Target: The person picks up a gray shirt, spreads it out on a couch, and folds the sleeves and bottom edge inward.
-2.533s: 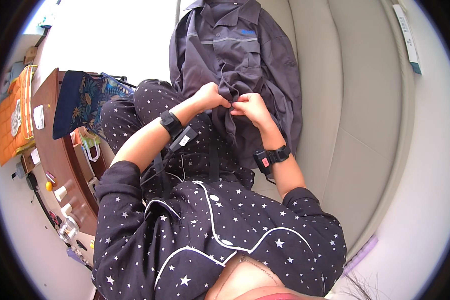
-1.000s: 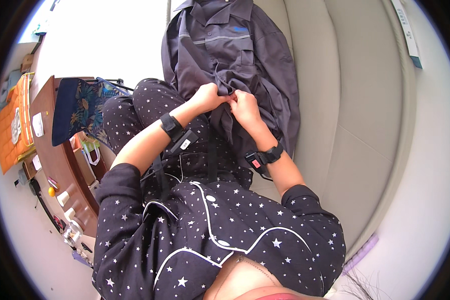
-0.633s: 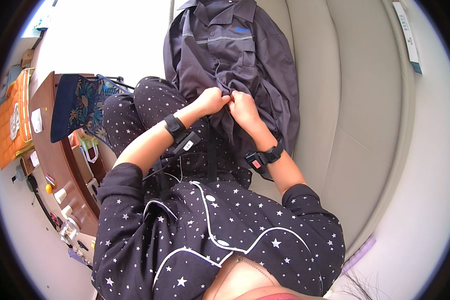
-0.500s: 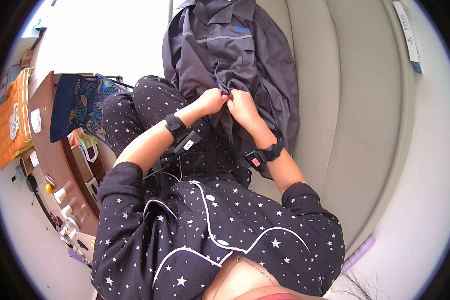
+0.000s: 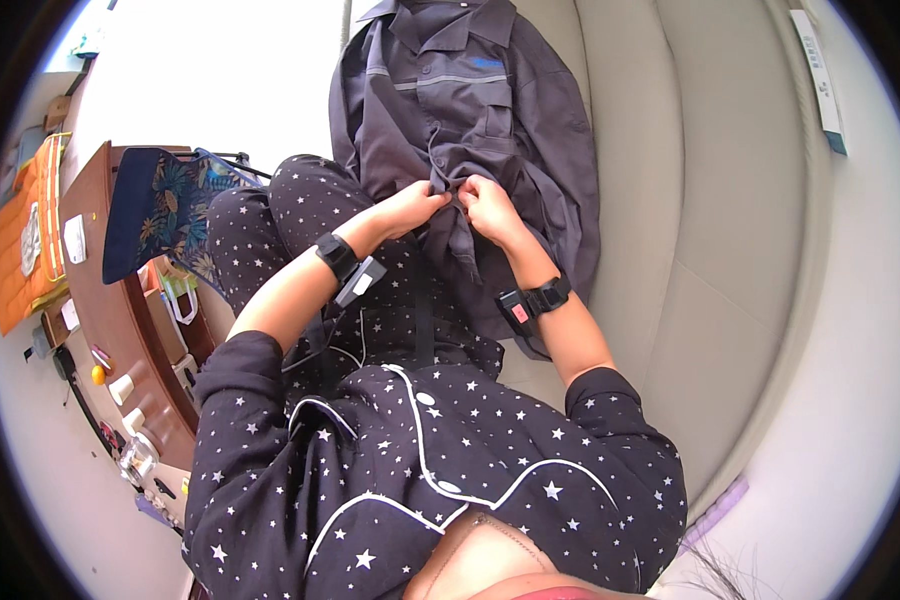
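Note:
A dark grey work jacket (image 5: 470, 105) lies spread on the seat in front of me, its collar at the far end. It has a button front, a chest pocket and a pale stripe across the chest. At the lower part of the front, my left hand (image 5: 416, 208) pinches one edge of the cloth. My right hand (image 5: 488, 208) is closed on the other edge, a short gap to the right. The cloth bunches between and below my fingers. Any button under the fingertips is too hidden to make out.
The jacket rests on a beige padded sofa (image 5: 630, 180) that curves along the right. To the left stand a blue patterned folding chair (image 5: 160, 205) and a brown wooden table (image 5: 105, 290). A long white box (image 5: 818, 80) lies at the far right, by the sofa's edge.
My hands have drawn slightly apart; the left has shifted a little left and down. A gap now shows between them, and the front edges of the jacket have parted a little.

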### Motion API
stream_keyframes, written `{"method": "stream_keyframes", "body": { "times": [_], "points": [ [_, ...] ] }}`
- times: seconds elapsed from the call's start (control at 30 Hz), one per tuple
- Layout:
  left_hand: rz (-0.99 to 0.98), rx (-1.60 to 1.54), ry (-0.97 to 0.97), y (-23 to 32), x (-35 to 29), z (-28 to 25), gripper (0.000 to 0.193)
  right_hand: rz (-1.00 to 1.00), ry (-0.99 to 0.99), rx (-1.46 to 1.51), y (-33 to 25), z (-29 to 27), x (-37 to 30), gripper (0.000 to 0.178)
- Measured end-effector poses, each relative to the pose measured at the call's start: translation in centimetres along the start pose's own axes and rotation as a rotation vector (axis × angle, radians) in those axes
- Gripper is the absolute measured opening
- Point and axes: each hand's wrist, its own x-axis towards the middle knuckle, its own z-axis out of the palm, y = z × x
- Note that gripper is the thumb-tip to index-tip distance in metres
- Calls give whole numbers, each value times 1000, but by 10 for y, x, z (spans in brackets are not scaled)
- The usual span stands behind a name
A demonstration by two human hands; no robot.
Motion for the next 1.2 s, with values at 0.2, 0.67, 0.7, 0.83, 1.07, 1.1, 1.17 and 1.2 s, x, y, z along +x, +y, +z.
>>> {"method": "stream_keyframes", "body": {
  "times": [0.2,0.67,0.7,0.83,1.07,1.1,1.17,1.2],
  "points": [
    [483,545,140,-6,21,0,22,198,69,533,-10,6,-5,10],
    [376,341,77,-26,21,-15,39,48,70,56,19,16,10,15],
    [393,360,64,-28,20,-17,38,48,64,56,9,15,6,15],
    [373,334,-100,-24,17,-28,31,278,-107,340,-10,6,-9,17],
    [252,324,36,1,6,-15,29,101,-127,119,-12,-15,-12,22],
    [246,376,125,8,2,-12,31,104,-125,120,-10,-15,-13,22],
    [194,334,175,6,6,-14,30,-135,-59,-192,-8,-14,-18,28],
    [142,293,228,6,8,-15,30,-133,-59,-193,-9,-14,-22,28]
  ]
}}
